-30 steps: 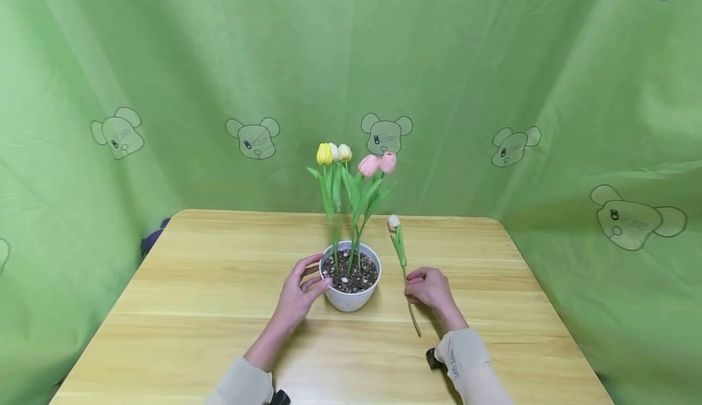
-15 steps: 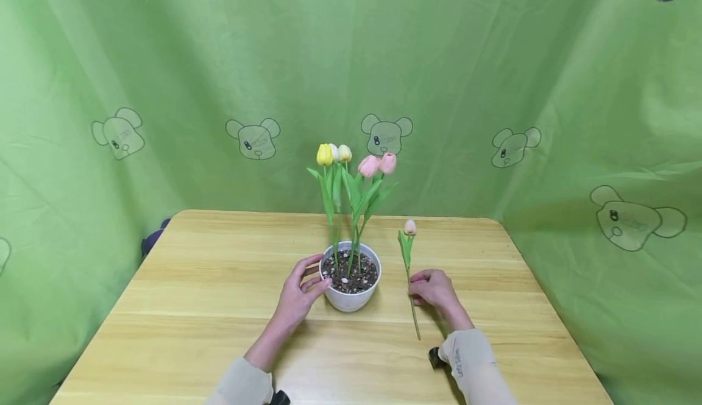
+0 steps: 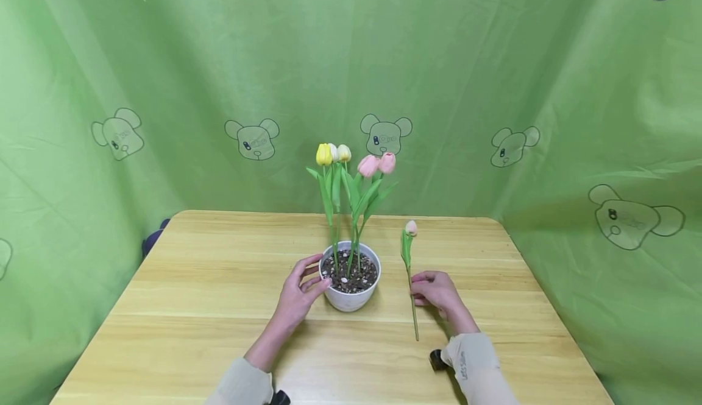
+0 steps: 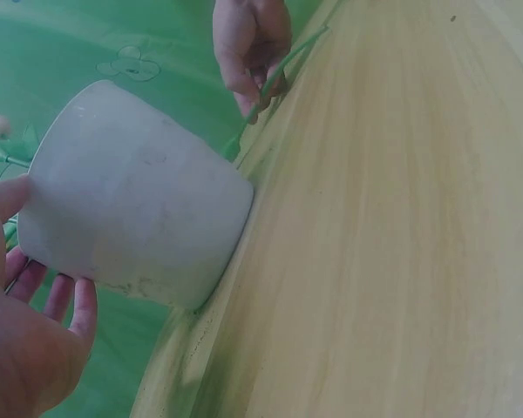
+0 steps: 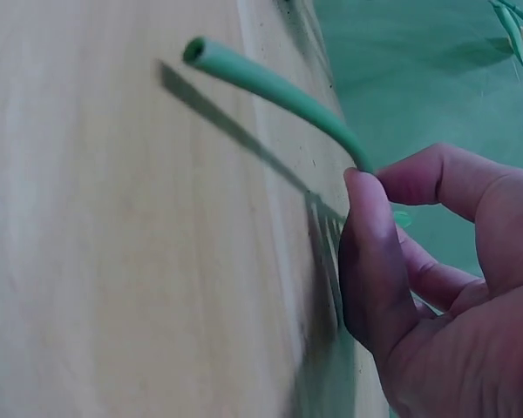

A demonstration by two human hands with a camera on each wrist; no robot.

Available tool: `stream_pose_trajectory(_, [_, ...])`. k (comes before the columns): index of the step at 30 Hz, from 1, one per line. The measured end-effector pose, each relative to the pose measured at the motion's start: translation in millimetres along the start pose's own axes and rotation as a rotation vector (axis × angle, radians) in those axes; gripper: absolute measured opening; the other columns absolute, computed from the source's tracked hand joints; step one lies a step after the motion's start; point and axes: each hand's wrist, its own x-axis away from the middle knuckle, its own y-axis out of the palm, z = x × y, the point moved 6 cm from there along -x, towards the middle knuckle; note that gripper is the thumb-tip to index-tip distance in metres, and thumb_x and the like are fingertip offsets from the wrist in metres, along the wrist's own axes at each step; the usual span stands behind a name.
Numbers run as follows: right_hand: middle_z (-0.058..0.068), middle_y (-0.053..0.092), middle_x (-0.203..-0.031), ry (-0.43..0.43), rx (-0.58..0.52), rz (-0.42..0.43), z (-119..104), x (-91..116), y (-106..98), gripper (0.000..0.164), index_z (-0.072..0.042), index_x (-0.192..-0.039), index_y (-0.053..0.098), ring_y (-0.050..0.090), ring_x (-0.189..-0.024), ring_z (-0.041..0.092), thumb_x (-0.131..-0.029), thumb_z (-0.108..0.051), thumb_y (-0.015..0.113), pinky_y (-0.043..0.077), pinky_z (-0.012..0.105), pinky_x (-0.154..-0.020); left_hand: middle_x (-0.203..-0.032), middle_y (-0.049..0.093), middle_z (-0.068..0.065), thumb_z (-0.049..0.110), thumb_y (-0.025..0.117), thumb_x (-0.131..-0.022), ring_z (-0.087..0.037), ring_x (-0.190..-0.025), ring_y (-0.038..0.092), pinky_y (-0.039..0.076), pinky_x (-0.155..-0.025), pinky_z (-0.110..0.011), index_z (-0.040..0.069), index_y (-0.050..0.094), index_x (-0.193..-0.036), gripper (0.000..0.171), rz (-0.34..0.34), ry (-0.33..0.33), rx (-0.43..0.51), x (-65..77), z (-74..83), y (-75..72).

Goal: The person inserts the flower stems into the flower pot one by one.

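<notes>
A white flowerpot (image 3: 350, 301) filled with dark, pebbly soil stands upright on the table. Several artificial tulips (image 3: 359, 201), yellow, whitish and pink, rise from it. My left hand (image 3: 296, 292) holds the pot's left side, thumb near the front of the rim and fingers around the wall. To the right of the pot, my right hand (image 3: 439, 292) pinches a single pale pink tulip (image 3: 406, 250) midway along its stem, the bloom pointing away from me. In the right wrist view, thumb and forefinger meet on the green stem (image 5: 270, 83), whose bent lower end casts a shadow on the wood.
The wooden table (image 3: 192, 271) reaches back to a green curtain (image 3: 307, 58) printed with bear faces, which also hangs along both sides. Dark wrist cameras (image 3: 437, 360) sit beneath the sleeves.
My right hand has shifted slightly right with the tulip. The stem has turned and its bloom has swung to the right. The left hand and pot have stayed put.
</notes>
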Motion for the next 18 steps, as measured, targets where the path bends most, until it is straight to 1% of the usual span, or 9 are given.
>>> stream_pose_trajectory(4, [0.013, 0.068, -0.091, -0.013, -0.031, -0.017, 0.6, 1.4, -0.6, 0.038, 0.014, -0.123, 0.062, 0.067, -0.074, 0.019, -0.087, 0.006, 0.067, 0.066, 0.028, -0.066, -0.15, 0.051, -0.017, 0.008, 0.08, -0.089, -0.042, -0.131, 0.054, 0.05, -0.115, -0.047, 0.01, 0.053, -0.147, 0.064, -0.002, 0.01, 0.004, 0.0, -0.4, 0.2])
stream_pose_trajectory(8, [0.012, 0.067, -0.095, -0.015, -0.068, -0.022, 1.3, 2.2, -2.2, 0.04, 0.013, -0.128, 0.06, 0.067, -0.075, 0.018, -0.089, 0.006, 0.068, 0.066, 0.028, -0.067, -0.149, 0.051, -0.018, 0.008, 0.08, -0.089, -0.044, -0.131, 0.053, 0.051, -0.113, -0.044, 0.01, 0.054, -0.147, 0.064, -0.003, 0.012, 0.007, 0.3, -0.2, 0.3])
stream_pose_trajectory(11, [0.013, 0.066, -0.1, -0.019, -0.094, -0.028, 0.4, 2.8, -2.7, 0.043, 0.012, -0.131, 0.058, 0.066, -0.075, 0.016, -0.09, 0.006, 0.068, 0.066, 0.027, -0.067, -0.149, 0.051, -0.018, 0.008, 0.08, -0.089, -0.043, -0.131, 0.053, 0.052, -0.113, -0.041, 0.011, 0.054, -0.147, 0.064, -0.007, 0.01, 0.011, 0.6, 0.0, 0.5])
stream_pose_trajectory(15, [0.018, 0.067, -0.11, -0.028, -0.126, -0.036, -3.8, 5.9, -2.6, 0.046, 0.01, -0.135, 0.056, 0.068, -0.079, 0.016, -0.091, 0.005, 0.068, 0.066, 0.026, -0.07, -0.149, 0.051, -0.018, 0.009, 0.08, -0.088, -0.042, -0.13, 0.055, 0.054, -0.11, -0.036, 0.012, 0.054, -0.147, 0.064, -0.005, 0.005, 0.009, 1.1, 1.2, 0.3])
stream_pose_trajectory(18, [0.021, 0.067, -0.117, -0.041, -0.146, -0.049, -8.2, 9.0, -2.3, 0.047, 0.01, -0.137, 0.054, 0.07, -0.084, 0.017, -0.093, 0.003, 0.068, 0.066, 0.026, -0.072, -0.148, 0.052, -0.018, 0.009, 0.08, -0.088, -0.042, -0.129, 0.055, 0.054, -0.11, -0.037, 0.011, 0.054, -0.147, 0.064, -0.001, 0.003, 0.004, 1.3, 1.4, 0.2])
